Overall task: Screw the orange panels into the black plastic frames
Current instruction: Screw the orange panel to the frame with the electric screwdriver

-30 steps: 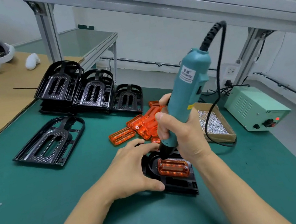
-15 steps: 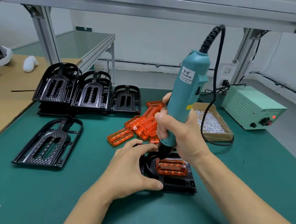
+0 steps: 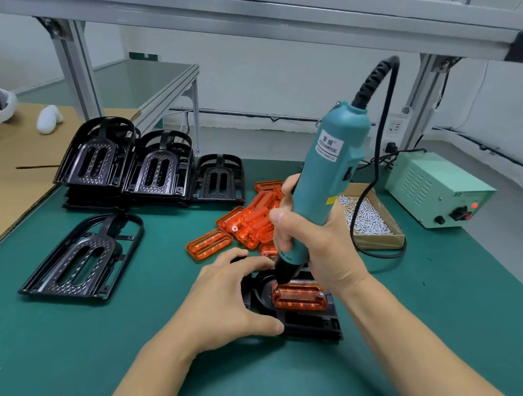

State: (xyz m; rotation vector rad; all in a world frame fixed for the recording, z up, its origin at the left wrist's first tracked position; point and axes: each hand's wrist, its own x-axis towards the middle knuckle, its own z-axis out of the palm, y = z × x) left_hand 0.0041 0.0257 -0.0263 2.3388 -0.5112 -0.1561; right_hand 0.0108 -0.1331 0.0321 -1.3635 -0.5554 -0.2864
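Note:
A black plastic frame (image 3: 310,326) lies on the green mat in front of me with an orange panel (image 3: 298,295) seated in it. My left hand (image 3: 228,301) grips the frame's left side, thumb along its near edge and fingers over its far edge. My right hand (image 3: 315,247) is wrapped round a teal electric screwdriver (image 3: 328,174), tilted to the right, its black tip down on the panel's upper left corner. A screw head shows at the panel's right end. Part of the frame is hidden under both hands.
Loose orange panels (image 3: 247,223) are heaped behind the frame. Black frames (image 3: 133,169) are stacked at the back left, one (image 3: 82,258) lies alone. A cardboard box of screws (image 3: 368,219) and a green power supply (image 3: 435,188) sit at right. An aluminium rail (image 3: 260,18) crosses overhead.
Both hands, the screwdriver and the frame keep their places relative to each other. Only the camera view has drifted slightly.

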